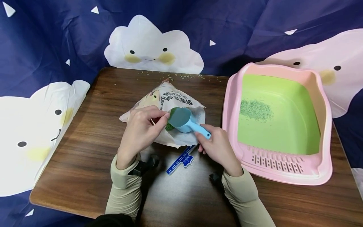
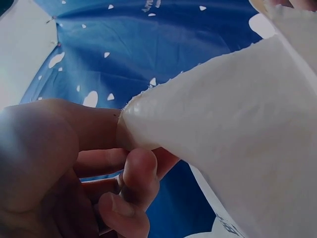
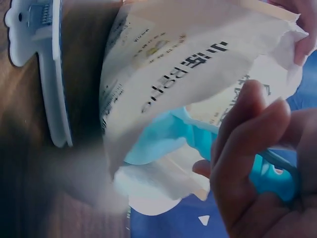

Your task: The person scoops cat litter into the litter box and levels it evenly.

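A light paper-like bag (image 1: 177, 96) with black printing lies on the table, its torn mouth facing right. Its edge is pinched between the thumb and fingers of my left hand (image 1: 141, 127), and the left wrist view shows the white inner side of the bag (image 2: 223, 109) stretched from that pinch. My right hand (image 1: 218, 145) grips the handle of a light blue scoop (image 1: 184, 121), whose cup sits in the bag's mouth. Green granules (image 1: 169, 126) show beside the cup. In the right wrist view, the bag partly hides the scoop (image 3: 166, 136).
To the right stands a pink litter box (image 1: 233, 126) with a green floor, a slotted front ledge and a patch of green granules (image 1: 256, 109). A blue ruler-shaped item (image 1: 180, 160) lies just in front of the bag. Pale crumbs (image 1: 185, 76) are scattered along the table's back edge.
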Available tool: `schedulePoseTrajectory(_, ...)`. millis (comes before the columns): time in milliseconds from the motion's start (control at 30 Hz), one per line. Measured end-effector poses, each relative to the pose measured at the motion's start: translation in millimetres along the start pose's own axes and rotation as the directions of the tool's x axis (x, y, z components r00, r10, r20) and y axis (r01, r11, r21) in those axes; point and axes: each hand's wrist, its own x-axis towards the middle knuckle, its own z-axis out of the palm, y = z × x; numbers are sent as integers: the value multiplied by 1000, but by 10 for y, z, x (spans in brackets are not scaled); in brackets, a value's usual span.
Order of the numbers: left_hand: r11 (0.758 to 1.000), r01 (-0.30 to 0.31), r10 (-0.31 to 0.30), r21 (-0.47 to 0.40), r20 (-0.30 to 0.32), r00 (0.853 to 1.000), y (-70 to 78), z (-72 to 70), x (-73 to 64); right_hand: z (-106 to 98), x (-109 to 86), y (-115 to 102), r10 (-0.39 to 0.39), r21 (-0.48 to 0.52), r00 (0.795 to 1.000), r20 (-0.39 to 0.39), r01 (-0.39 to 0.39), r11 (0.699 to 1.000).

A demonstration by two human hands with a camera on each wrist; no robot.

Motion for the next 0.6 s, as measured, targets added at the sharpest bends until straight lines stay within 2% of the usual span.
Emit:
schedulePoseTrajectory(233, 1000, -3, 3, 8, 2, 1000, 0, 6, 6, 72, 123, 66, -30, 22, 1000, 3, 30, 999)
schedulePoseTrajectory(467, 1000, -2, 2, -1, 10, 1000, 7, -3, 13, 113, 206, 69, -36, -67, 999, -29, 34, 997)
schedulePoseTrajectory(600, 1000, 2, -2, -3, 8, 1000, 2, -5, 10, 158, 246, 74, -39, -78, 999, -28, 37, 996)
